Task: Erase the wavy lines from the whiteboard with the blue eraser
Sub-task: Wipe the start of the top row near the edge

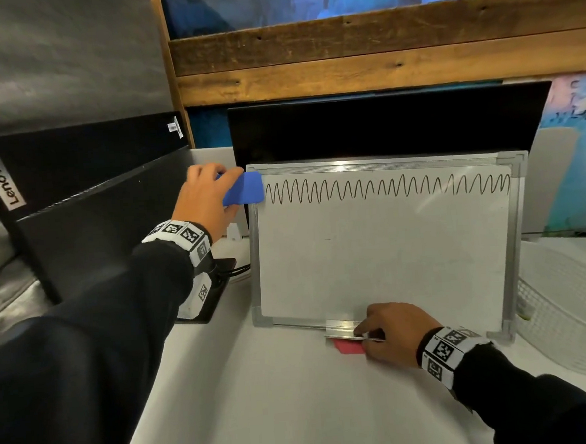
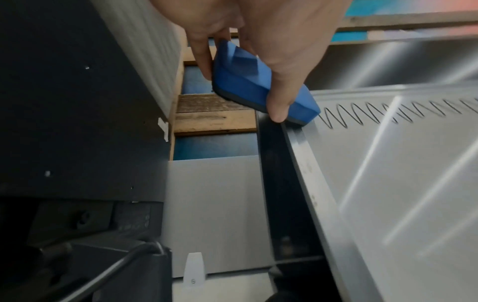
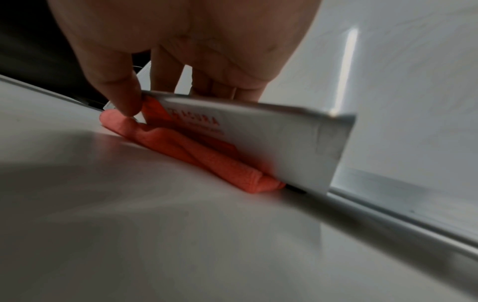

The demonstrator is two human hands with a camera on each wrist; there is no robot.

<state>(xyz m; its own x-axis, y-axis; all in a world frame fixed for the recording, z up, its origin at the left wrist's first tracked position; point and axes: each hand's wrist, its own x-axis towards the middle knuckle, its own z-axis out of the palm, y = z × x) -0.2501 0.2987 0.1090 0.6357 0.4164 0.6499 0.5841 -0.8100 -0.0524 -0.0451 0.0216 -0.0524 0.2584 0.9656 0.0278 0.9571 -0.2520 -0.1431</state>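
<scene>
1. At the upper left corner of the whiteboard (image 1: 386,250), the blue eraser (image 1: 245,189) sits with its right end over the metal frame, just left of the first peak of the wavy line (image 1: 385,188)
2. The wavy line runs unbroken across the top of the board, from beside the eraser to the right frame edge
3. The left hand (image 1: 204,199) grips the eraser: in the left wrist view the thumb (image 2: 278,110) lies along one long side and a finger (image 2: 203,59) along the opposite side, with the dark felt face turned toward the board
4. The whiteboard stands tilted back against a dark monitor (image 1: 388,126) on a white table (image 1: 261,395)
5. The right hand (image 1: 391,336) pinches the metal tray (image 3: 258,130) on the bottom frame, thumb on the front face, fingers behind it
6. A folded red cloth (image 3: 196,151) lies on the table under and just in front of that tray, touching the thumb tip
7. A black Lenovo monitor (image 1: 78,207) stands to the left, and a white mesh basket (image 1: 571,307) sits just beside the board on the right
</scene>
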